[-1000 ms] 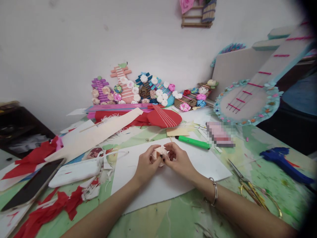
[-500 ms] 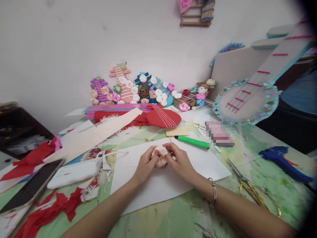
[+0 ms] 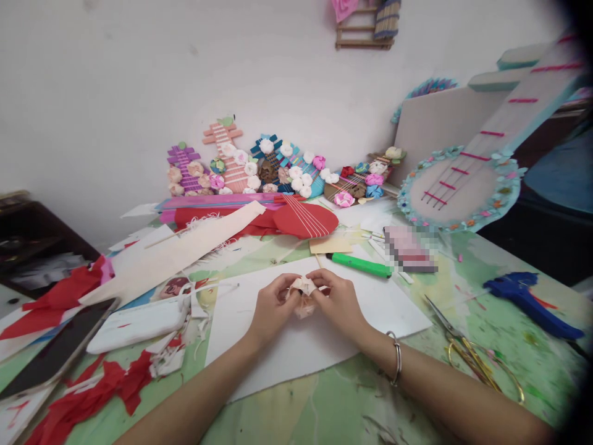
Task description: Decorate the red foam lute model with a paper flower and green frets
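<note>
A pale peach paper flower (image 3: 304, 307) is held between my two hands, above a sheet of white paper (image 3: 250, 364). My left hand (image 3: 273, 305) grips its left side, with the thumb pressed in near the middle. On the other side, my right hand (image 3: 340, 301) is closed round the flower's edge, thumb and fingers pinching the petals. A dark spot shows at the flower's centre between the thumbs. Part of the flower is hidden behind my fingers.
Gold-handled scissors (image 3: 467, 349) and a blue glue gun (image 3: 532, 303) lie to the right. Behind the paper is a green marker (image 3: 361, 265). A phone (image 3: 58, 349), a white power bank (image 3: 139, 321) and red scraps (image 3: 106, 389) lie left. Flower-trimmed instrument models (image 3: 231, 170) line the wall.
My thumbs have shifted on the paper flower, and its upper petals now stand folded over the dark centre. The flower has tilted slightly. Both hands keep their hold in about the same place.
</note>
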Available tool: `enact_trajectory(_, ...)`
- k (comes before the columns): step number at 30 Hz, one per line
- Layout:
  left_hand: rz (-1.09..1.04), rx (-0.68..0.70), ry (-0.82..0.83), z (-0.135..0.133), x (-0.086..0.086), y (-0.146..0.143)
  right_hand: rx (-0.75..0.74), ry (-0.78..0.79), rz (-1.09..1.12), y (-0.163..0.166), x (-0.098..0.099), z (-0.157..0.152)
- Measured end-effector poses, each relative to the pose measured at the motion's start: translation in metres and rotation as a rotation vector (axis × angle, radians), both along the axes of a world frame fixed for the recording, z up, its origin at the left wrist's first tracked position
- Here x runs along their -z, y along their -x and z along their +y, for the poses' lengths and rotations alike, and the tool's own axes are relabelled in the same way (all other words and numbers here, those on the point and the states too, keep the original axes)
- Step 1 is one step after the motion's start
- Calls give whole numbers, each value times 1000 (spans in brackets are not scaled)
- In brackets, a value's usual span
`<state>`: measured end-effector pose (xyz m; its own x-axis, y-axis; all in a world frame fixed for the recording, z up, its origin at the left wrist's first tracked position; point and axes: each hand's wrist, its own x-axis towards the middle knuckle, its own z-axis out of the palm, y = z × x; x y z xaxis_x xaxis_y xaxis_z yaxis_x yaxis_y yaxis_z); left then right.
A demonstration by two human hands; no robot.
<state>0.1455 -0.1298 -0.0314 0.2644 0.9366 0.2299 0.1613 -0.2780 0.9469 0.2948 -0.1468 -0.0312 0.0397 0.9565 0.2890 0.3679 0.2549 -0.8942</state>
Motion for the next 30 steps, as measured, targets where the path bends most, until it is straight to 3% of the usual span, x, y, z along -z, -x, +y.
enact_trajectory(9,-15,-54,77,-1,0,0,44,179,182,-1,5,6)
enact_trajectory(20,-13,-25,13,-1,-3,0,22,45,97,3,-2,0)
enact_trajectory(24,27,-52,-25,-1,-3,1,20,-55,-81,0,0,-1)
enact_trajectory(30,194,-169,-181,-4,-5,1,54,-274,-576,-5,3,-3)
